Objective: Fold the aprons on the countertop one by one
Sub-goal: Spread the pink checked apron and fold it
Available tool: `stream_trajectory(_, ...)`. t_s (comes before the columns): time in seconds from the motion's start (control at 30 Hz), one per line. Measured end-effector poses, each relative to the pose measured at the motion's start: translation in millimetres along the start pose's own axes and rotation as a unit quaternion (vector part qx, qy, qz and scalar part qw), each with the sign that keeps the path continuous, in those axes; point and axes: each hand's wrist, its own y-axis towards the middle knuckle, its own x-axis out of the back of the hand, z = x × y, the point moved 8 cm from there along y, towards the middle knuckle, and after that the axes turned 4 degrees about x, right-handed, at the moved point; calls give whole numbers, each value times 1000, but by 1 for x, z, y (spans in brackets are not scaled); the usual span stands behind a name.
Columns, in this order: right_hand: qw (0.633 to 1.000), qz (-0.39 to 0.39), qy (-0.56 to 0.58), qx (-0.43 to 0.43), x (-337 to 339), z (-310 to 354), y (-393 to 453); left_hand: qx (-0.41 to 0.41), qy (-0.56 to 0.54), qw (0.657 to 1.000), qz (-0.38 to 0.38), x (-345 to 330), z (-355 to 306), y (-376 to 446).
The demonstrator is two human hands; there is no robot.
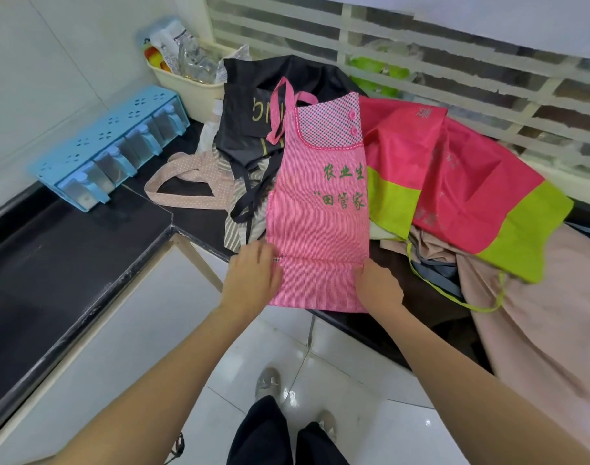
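Nearest, the left hand point(253, 276) lies on the left edge of the pink striped apron point(317, 236), its fingers point(265, 251) pressed together flat on the cloth, and whether they grip it cannot be told. The right hand point(379, 285) pinches the right edge of the same apron between thumb and fingers at the same seam line. This apron lies folded lengthwise into a narrow strip on the black worktop point(68, 263), its lower hem hanging over the front edge. It has fine pink and white stripes, green characters cut off at the fold, a checked bib with two pink buttons and a pink neck strap. To its right lies a pink and lime apron point(471, 182) over beige cloth point(538, 323). To its left a dotted beige apron point(199, 189), farther back a black apron point(250, 122). Beyond stand a blue spice rack point(112, 146) and a cream basket point(189, 85).
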Motion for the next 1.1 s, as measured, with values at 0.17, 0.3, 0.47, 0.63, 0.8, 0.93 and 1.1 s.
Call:
stream_trajectory(0.17,997,-29,-71,26,16,8,-5,-136,122,947,263,-51,-17,-19)
stream_trajectory(0.3,939,-76,-176,284,21,48,-22,-162,129,950,234,-52,-21,-17)
stream_trajectory(0.47,925,111,-210,295,-20,33,-25,-124,22,955,267,-51,-12,-13)
stream_trajectory(0.63,943,136,-111,281,-7,26,-20,-13,-128,953,275,-38,12,-7)
stream_trajectory(0.8,977,90,110,160,12,9,3,142,-273,922,233,-25,35,0)
stream_trajectory(0.93,933,121,339,16,-1,-11,9,197,-282,915,209,-26,36,-1)
stream_trajectory(1.1,970,62,231,-39,-3,-17,10,237,-188,927,220,-36,35,-2)
